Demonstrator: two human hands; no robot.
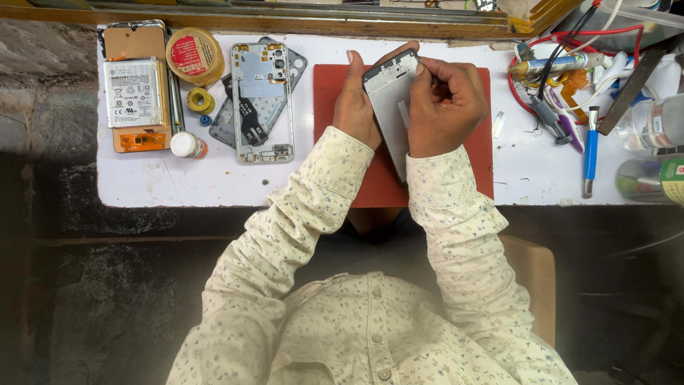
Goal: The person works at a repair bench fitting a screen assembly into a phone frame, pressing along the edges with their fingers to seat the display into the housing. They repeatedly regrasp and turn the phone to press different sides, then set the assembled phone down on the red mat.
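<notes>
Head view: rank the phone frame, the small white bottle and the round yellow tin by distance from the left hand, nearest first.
1. Phone frame, just left of the left hand, on the white table.
2. Small white bottle, further left, near the table's front.
3. Round yellow tin, far left, toward the back edge.

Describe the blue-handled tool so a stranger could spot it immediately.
Start at the red mat on the white bench, then look right of the person's right hand. Below the tangle of red wires lies a slim blue-handled tool, pointing straight up and down. It lies alone, apart from the clutter.
</notes>
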